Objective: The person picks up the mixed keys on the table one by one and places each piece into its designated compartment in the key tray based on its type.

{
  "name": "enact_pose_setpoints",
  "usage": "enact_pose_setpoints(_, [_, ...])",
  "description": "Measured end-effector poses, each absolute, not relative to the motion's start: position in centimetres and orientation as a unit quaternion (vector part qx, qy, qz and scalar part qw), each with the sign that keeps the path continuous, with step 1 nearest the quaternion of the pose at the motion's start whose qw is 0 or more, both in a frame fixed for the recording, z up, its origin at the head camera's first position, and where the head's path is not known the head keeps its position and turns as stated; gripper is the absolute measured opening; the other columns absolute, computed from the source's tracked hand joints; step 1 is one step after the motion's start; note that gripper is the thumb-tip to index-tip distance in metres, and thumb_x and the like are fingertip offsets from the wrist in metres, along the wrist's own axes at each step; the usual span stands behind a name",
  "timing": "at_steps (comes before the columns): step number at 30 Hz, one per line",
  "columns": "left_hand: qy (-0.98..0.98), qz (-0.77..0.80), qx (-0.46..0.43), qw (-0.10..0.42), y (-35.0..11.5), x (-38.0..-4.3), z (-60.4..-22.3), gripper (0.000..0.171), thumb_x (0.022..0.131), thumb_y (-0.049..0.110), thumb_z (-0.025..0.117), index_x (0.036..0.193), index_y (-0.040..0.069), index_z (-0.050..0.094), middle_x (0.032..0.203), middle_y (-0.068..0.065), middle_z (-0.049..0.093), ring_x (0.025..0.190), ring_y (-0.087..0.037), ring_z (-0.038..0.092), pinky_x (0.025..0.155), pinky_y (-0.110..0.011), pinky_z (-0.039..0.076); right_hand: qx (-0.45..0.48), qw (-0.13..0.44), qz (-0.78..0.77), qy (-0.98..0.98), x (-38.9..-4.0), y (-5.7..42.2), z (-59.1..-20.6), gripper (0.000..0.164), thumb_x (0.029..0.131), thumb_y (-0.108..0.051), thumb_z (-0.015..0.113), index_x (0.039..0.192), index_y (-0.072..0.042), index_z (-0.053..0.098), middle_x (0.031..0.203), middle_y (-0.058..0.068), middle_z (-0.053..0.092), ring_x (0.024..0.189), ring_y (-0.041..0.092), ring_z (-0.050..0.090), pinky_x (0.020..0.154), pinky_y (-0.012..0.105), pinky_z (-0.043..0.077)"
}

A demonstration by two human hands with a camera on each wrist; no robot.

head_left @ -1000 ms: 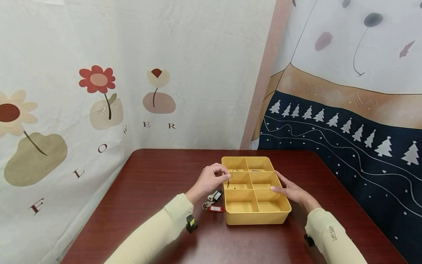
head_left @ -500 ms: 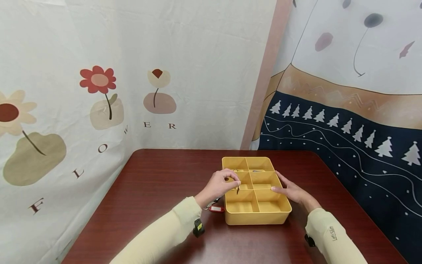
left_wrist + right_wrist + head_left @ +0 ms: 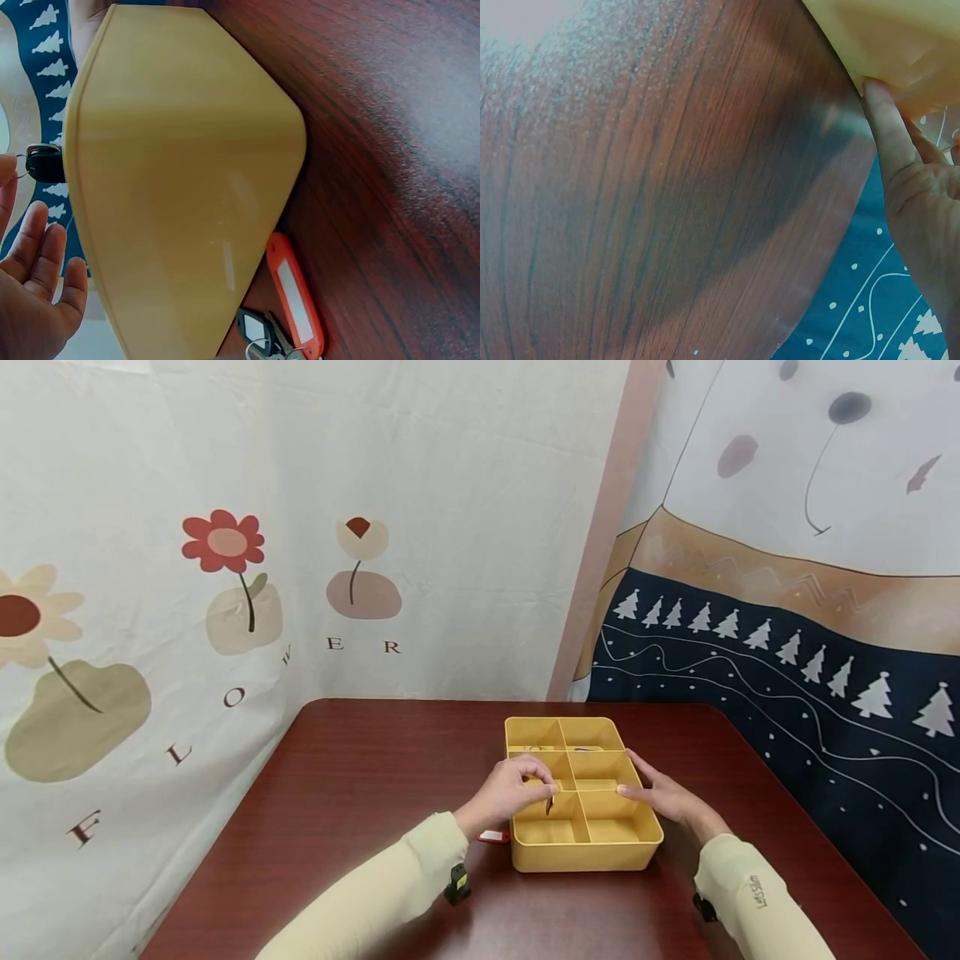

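Observation:
A yellow box (image 3: 588, 857) divided into several compartments stands on the table. My left hand (image 3: 512, 791) is over its left side, pinching a thin metal ring (image 3: 21, 166) between thumb and finger. From the ring hangs a black key tag (image 3: 45, 163), seen in the head view above the front left compartment. On the right, my other hand (image 3: 670, 795) rests against the box's outer wall, thumb over the rim. A red key tag (image 3: 295, 292) and a black-framed key tag (image 3: 255, 330) with keys (image 3: 279, 343) lie on the table beside the box.
The dark red wooden table (image 3: 375, 760) reaches back to a pale fabric wall with flower prints. Small items (image 3: 587, 748) show in the back compartments, too small to identify. A dark blue tree-patterned cloth (image 3: 750, 693) hangs along the right.
My left hand has moved right and toward the front of the box with the key tag, from the middle left compartment to the front left one. The right hand stays in place.

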State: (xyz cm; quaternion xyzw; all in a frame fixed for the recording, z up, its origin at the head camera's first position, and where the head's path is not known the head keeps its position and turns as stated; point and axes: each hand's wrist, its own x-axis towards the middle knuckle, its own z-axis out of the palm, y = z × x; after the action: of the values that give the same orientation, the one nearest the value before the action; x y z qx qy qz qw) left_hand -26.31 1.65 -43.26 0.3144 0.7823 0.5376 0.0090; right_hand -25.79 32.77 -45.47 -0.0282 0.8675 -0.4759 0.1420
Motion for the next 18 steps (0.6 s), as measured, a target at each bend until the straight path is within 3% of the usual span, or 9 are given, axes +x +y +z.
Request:
enact_pose_setpoints(11, [0.792, 0.514, 0.328, 0.0, 2.09, -26.47, -44.38, 0.006, 0.084, 0.012, 0.077, 0.079, 0.012, 0.073, 0.093, 0.006, 0.067, 0.095, -0.027, 0.062, 0.076, -0.026, 0.042, -0.025, 0.145, -0.481, 0.864, -25.84, 32.78, -45.48, 0.089, 0.097, -0.034, 0.063, 0.16, -0.016, 0.003, 0.162, 0.023, 0.011, 0.144, 0.044, 0.017, 0.113, 0.064, 0.016])
enact_pose_setpoints(14, [0.791, 0.517, 0.328, 0.002, 2.12, -26.45, -44.37, 0.005, 0.084, 0.011, 0.076, 0.08, 0.01, 0.074, 0.093, 0.006, 0.068, 0.095, -0.028, 0.062, 0.076, -0.026, 0.042, -0.027, 0.144, -0.482, 0.864, -25.8, 32.84, -45.52, 0.089, 0.097, -0.034, 0.063, 0.16, -0.015, 0.003, 0.162, 0.024, 0.01, 0.144, 0.044, 0.016, 0.113, 0.064, 0.016])
enact_pose_setpoints(18, [0.787, 0.524, 0.325, 0.009, 2.07, -26.53, -44.18, 0.005, 0.085, 0.012, 0.076, 0.083, 0.008, 0.074, 0.093, 0.005, 0.068, 0.096, -0.031, 0.062, 0.08, -0.036, 0.046, -0.031, 0.143, -0.487, 0.861, -25.79, 32.93, -45.62, 0.09, 0.097, -0.034, 0.064, 0.16, -0.016, 0.003, 0.162, 0.023, 0.011, 0.144, 0.044, 0.017, 0.113, 0.062, 0.018])
